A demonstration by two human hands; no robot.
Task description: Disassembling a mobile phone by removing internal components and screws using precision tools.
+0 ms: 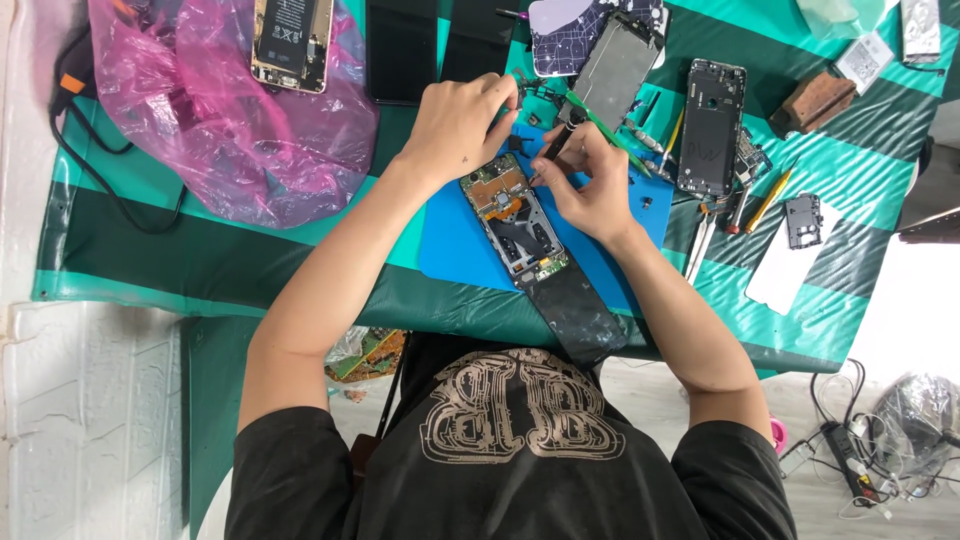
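Head view showed blue mat (455, 245) under opened phone (515, 222), back already off, board exposed, disassembly unfinished; left hand (455, 125) curled at its top edge, right hand (590, 185) pinching black screwdriver (558, 140)

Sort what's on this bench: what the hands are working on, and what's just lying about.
In hand:
opened phone
blue mat
black screwdriver in right hand
left hand at the phone's top

Lying about:
pink bag
black phone frame
yellow tool
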